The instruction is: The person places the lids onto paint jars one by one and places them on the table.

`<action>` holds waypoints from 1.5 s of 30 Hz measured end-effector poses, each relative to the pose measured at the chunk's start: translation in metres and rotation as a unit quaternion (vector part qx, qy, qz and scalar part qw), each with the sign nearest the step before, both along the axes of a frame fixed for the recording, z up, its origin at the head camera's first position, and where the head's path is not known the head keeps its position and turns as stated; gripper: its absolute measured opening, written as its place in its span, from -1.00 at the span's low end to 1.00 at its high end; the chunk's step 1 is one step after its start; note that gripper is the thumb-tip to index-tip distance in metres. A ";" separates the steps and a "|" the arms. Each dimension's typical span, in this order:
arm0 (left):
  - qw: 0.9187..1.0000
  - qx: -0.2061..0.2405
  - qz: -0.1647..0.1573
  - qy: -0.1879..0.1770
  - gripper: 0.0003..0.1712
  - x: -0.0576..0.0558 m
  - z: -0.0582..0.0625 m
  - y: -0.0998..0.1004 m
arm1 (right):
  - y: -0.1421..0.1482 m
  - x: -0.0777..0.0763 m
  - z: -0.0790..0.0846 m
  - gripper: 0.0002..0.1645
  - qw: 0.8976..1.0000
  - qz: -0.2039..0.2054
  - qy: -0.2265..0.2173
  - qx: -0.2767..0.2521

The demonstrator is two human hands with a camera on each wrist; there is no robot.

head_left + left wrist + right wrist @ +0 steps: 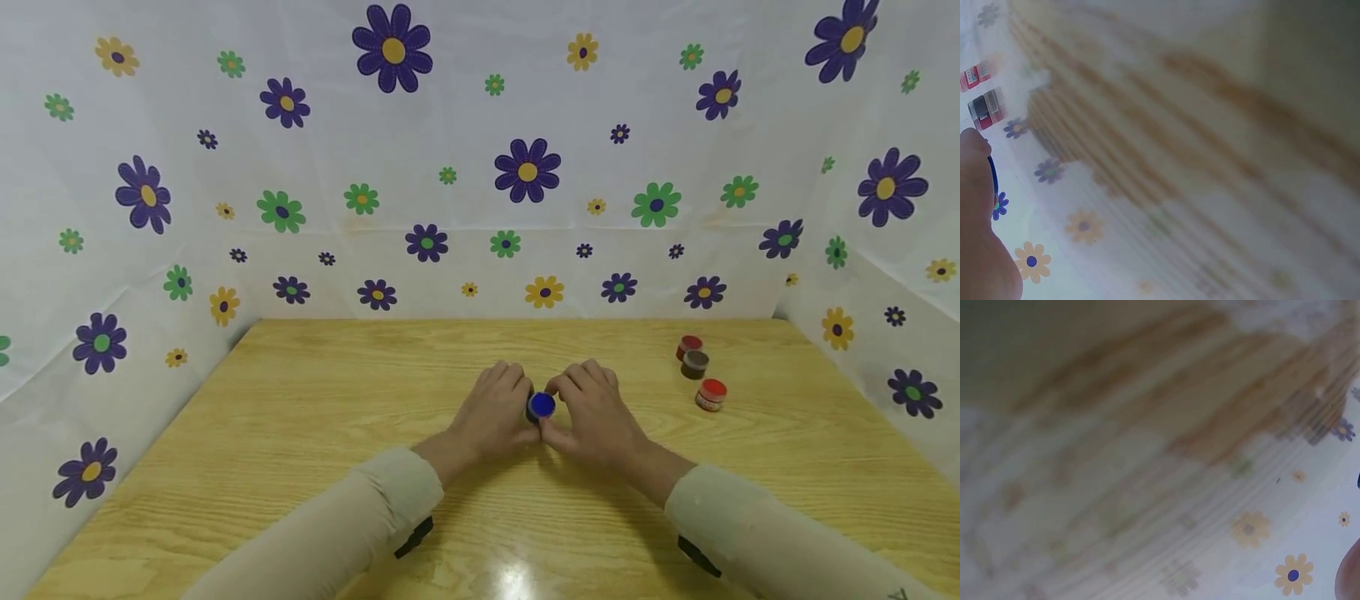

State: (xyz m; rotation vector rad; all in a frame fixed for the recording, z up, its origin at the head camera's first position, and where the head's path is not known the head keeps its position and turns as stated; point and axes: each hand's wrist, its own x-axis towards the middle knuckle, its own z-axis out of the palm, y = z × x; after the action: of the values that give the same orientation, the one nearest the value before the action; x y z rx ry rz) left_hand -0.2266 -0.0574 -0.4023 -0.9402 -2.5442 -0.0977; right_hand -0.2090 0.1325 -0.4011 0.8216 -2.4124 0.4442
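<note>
A small round jar with a blue top (pixel 541 406) stands between my two hands near the middle of the wooden table. My left hand (pixel 491 412) grips it from the left, fingers curled behind and thumb in front. On the other side my right hand (pixel 592 412) holds it between thumb and curled fingers. The fingers hide much of the jar's sides. In the left wrist view, part of my left hand (pixel 979 219) shows at the left edge with a thin blue rim (pixel 993 178) beside it. Only a bit of my right hand (pixel 1349 575) appears in the right wrist view.
To the right on the table (pixel 337 367) are a red-topped jar (pixel 711 394), a dark-topped jar (pixel 694 364) and a darker red jar (pixel 689 346), the last two close together. A flower-patterned cloth (pixel 450 125) surrounds the back and sides.
</note>
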 end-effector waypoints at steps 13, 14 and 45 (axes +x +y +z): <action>0.999 -0.025 -0.010 0.025 -0.53 0.002 0.000 0.003 | 0.001 0.002 -0.001 -0.67 1.000 -0.010 0.006 0.018; 0.999 -0.027 -0.011 0.027 -0.53 0.002 0.000 0.003 | 0.001 0.002 -0.001 -0.67 1.000 -0.011 0.005 0.019; 0.998 -0.013 -0.037 0.044 -0.47 0.002 -0.001 0.001 | 0.001 0.003 0.002 -0.69 1.000 -0.003 -0.017 0.013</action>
State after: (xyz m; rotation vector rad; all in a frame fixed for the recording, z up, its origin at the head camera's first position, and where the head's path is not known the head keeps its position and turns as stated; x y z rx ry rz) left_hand -0.2251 -0.0564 -0.4032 -1.0260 -2.4365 -0.0455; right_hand -0.2062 0.1330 -0.3993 0.8234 -2.4557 0.4295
